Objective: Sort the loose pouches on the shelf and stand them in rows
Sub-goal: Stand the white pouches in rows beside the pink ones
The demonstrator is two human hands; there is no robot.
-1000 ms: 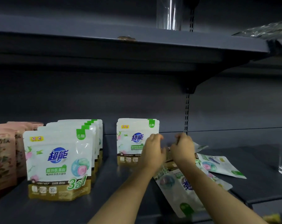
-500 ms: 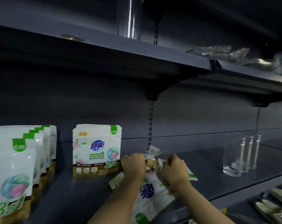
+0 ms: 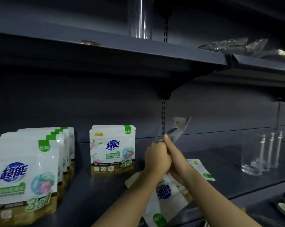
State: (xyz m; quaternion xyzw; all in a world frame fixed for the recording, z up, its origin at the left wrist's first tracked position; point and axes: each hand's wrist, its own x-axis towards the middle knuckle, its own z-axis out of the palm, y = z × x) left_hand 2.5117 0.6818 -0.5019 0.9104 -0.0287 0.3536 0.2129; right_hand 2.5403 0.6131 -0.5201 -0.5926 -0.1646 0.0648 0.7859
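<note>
- Pouch (image 3: 177,131) has been lifted off the shelf (image 3: 228,181) since half a second ago; it is gripped by both hands, left hand (image 3: 155,158) and right hand (image 3: 177,158).
- Standing it behind the upright pouch (image 3: 112,149) is judged the next step; loose pouches (image 3: 164,199) remain flat.

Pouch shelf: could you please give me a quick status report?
Both hands, left hand and right hand, shut on raised pouch. Loose pouches lie flat beneath. Glasses stand clear at right.

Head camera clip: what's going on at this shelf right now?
A person is sorting white detergent pouches on a dark metal shelf. Both hands, left hand and right hand, pinch one lifted pouch above the loose pouches lying flat. A short row and a longer row stand to the left; clear drinking glasses stand right.
</note>
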